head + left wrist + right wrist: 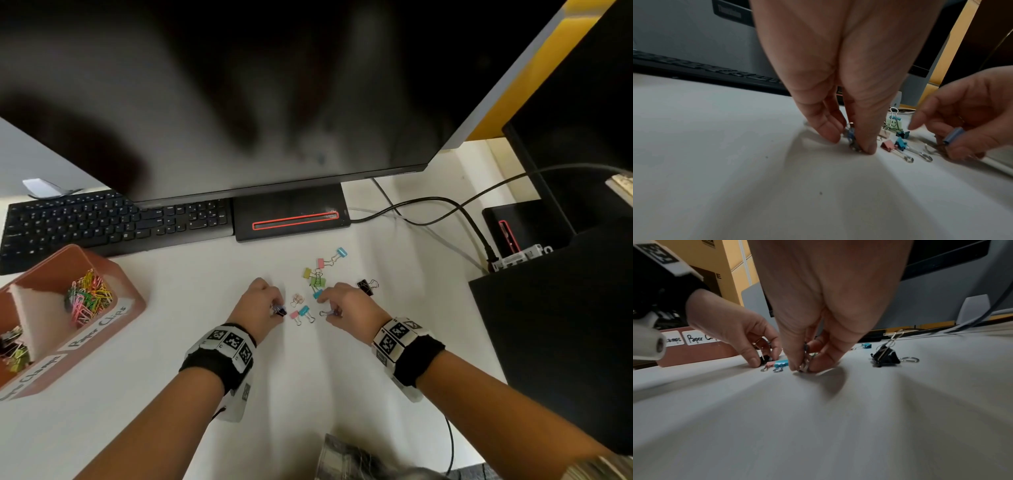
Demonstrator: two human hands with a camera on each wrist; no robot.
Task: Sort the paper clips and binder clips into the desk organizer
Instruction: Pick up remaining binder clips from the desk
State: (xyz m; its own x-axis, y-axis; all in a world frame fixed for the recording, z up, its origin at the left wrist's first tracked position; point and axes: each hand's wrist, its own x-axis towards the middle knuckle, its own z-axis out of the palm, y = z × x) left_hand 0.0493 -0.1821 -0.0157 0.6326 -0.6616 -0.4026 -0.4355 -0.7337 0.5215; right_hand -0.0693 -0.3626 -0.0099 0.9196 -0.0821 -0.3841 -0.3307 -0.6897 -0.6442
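Your desk [342,377] carries everything here, and the relation that matters is how far left the desk organizer [132,291] sits from both of your hands. It stands at the desk's left edge, in front of the keyboard [102,222], well apart from the loose clips. Its farther compartment holds a heap of coloured paper clips [87,296]; the nearer one, at the picture's edge, already holds some binder clips [13,349].

The loose binder clips [317,281] lie in a small scatter straight ahead of you, between and just beyond your two hands, with a bigger black binder clip [367,286] off to the right.

Your left hand [262,303] is the nearer one to the organizer. Its thumb and fingers are curled down and pinch a small dark clip [280,311] right at the desk surface; the left wrist view shows a bluish body between the fingertips [830,134].

Your right hand [346,303] also pinches a small clip [330,312] by its wire handles, low against the desk, with the bluish body showing by the thumb.

I judge both loads must travel left to the nearer compartment, and the left hand has the shorter path. The pink and blue pair [301,313] lies between your hands, handles pointing toward you.
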